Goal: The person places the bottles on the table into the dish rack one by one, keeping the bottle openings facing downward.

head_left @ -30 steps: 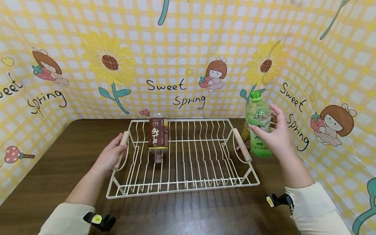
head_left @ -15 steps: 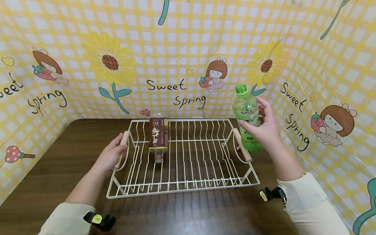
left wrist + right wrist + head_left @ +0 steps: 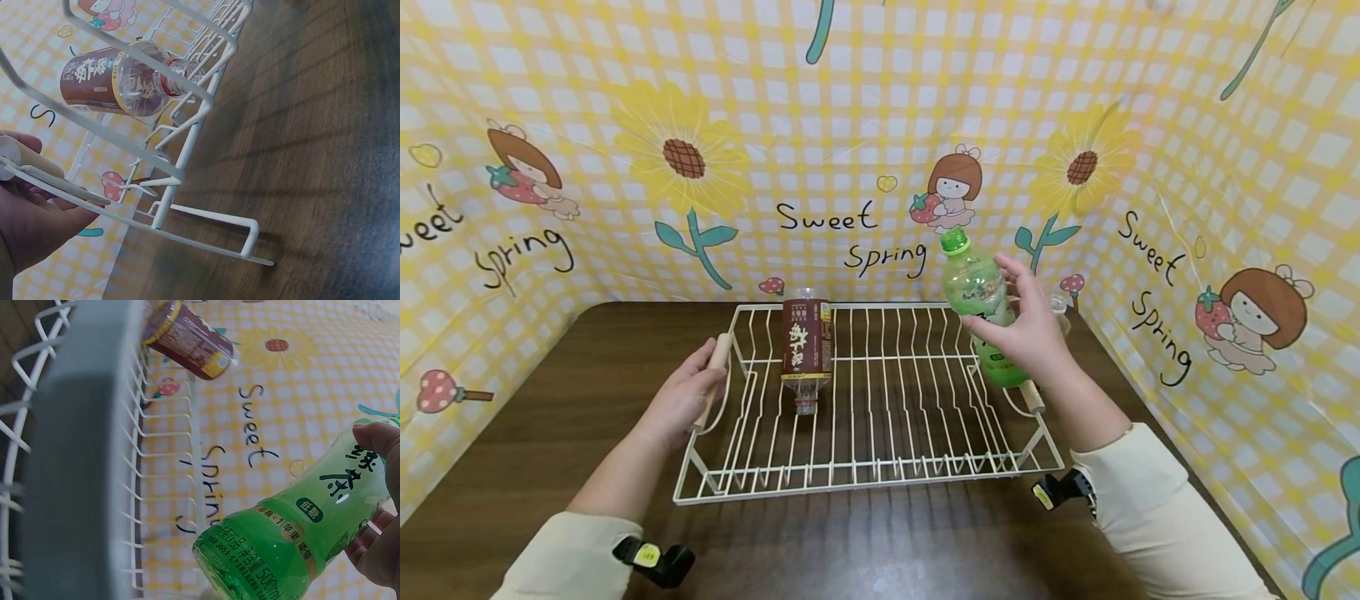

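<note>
The right hand grasps the green bottle around its middle, thumb on one side and fingers on the other. The green bottle is held raised at the right side of the wire rack, overlapping the rear right corner in the head view. Its long axis is tilted: the neck points up and toward the left, and the base points down and toward the right handle. (Contact between base and handle cannot be determined.)

The left hand is closed around the left handle, a wooden grip on the rack's left edge. The rack stands on the desk, its long front edge parallel to the near side.

A red-labelled bottle lies on its side in the rack, near the left edge. Its long axis runs rear to front, with the neck toward the front edge. Beyond the rack's right edge, a clear object is mostly hidden behind the right hand.
</note>
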A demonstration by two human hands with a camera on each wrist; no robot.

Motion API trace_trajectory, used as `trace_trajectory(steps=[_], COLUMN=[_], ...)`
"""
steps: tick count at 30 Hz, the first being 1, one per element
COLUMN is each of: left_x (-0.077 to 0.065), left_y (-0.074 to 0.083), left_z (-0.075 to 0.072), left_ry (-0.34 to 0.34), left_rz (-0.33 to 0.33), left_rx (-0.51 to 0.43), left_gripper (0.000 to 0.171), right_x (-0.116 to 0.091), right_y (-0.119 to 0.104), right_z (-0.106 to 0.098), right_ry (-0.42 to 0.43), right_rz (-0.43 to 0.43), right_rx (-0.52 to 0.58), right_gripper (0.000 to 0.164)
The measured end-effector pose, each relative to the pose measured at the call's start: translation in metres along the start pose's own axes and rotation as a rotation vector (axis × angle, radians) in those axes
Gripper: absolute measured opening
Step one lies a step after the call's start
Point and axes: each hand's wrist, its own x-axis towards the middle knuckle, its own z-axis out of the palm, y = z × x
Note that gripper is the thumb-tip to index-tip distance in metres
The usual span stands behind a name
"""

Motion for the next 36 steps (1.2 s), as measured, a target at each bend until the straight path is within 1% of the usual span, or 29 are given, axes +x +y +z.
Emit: trace_trajectory(steps=[6,8,11,15,20,23,28,31,32,34,36], left_x=[0.002,0.002,0.002,-0.001,-0.007,-0.010,-0.013,-0.014,-0.013,-0.011,-0.007], left_y=[0.000,0.001,0.006,0.015,0.033,0.048,0.070,0.079,0.081,0.083,0.085], left_z=[-0.001,-0.002,-0.003,-0.004,-0.001,0.008,0.035,0.052,0.058,0.068,0.077], left_ry=[-0.002,0.001,0.016,0.045,0.064,0.065,0.049,0.015,-0.011,-0.046,-0.085], left_rz=[-0.001,0.001,0.026,0.063,0.076,0.109,0.170,0.233,0.251,0.284,0.294], left_rx=[0.013,0.043,0.119,0.214,0.259,0.267,0.265,0.236,0.202,0.169,0.136], left_gripper=[0.066,0.067,0.069,0.073,0.078,0.078,0.075,0.072,0.072,0.073,0.075], right_x=[0.001,0.000,-0.002,-0.004,-0.008,-0.010,-0.013,-0.015,-0.016,-0.018,-0.020], right_y=[-0.002,-0.003,-0.005,-0.004,-0.004,-0.004,-0.004,-0.004,-0.004,-0.005,-0.006], right_z=[0.018,0.023,0.031,0.040,0.051,0.056,0.063,0.066,0.067,0.069,0.070], right_ry=[-0.063,-0.082,-0.114,-0.146,-0.170,-0.192,-0.242,-0.274,-0.283,-0.306,-0.322], right_rz=[0.013,0.022,0.036,0.020,-0.026,-0.026,-0.049,-0.072,-0.077,-0.089,-0.101], right_rx=[-0.012,-0.012,-0.018,-0.039,-0.034,-0.042,-0.095,-0.122,-0.129,-0.141,-0.151], right_gripper=[0.087,0.088,0.087,0.087,0.086,0.087,0.086,0.085,0.085,0.084,0.084])
